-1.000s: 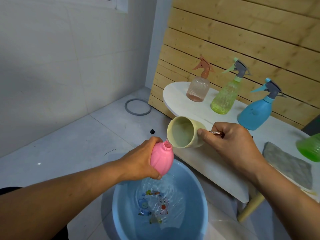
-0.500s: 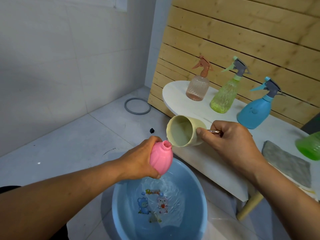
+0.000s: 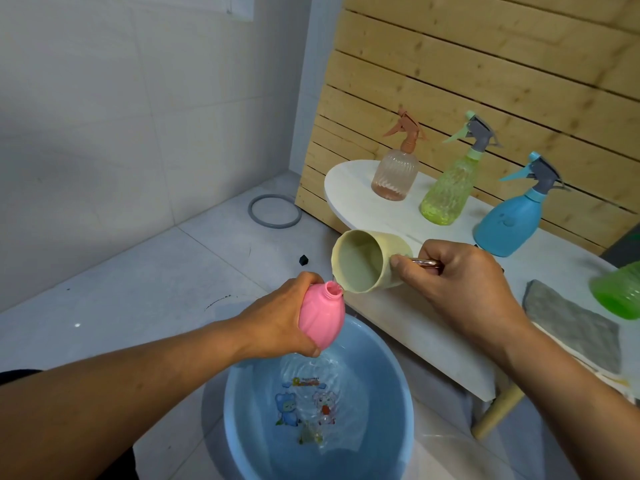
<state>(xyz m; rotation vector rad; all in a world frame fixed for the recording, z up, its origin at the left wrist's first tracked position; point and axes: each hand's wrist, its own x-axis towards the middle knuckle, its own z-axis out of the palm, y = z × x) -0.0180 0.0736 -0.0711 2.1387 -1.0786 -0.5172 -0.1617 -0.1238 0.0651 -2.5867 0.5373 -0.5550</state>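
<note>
Left hand (image 3: 277, 320) and right hand (image 3: 460, 285) both curl in grips, close together.

Home washroom, it seemed: tiled wall (image 3: 138, 133) and floor (image 3: 145, 292), water-filled blue basin (image 3: 239, 427) near, spray bottles (image 3: 446, 195) stood on far-right white table (image 3: 349, 192).

The left hand (image 3: 277, 323) and the right hand (image 3: 460, 289) are bare, and both forearms (image 3: 138, 386) are uncovered as far as they show. A patch of black clothing (image 3: 15, 375) shows just behind the left arm, with another dark strip beneath it.
</note>
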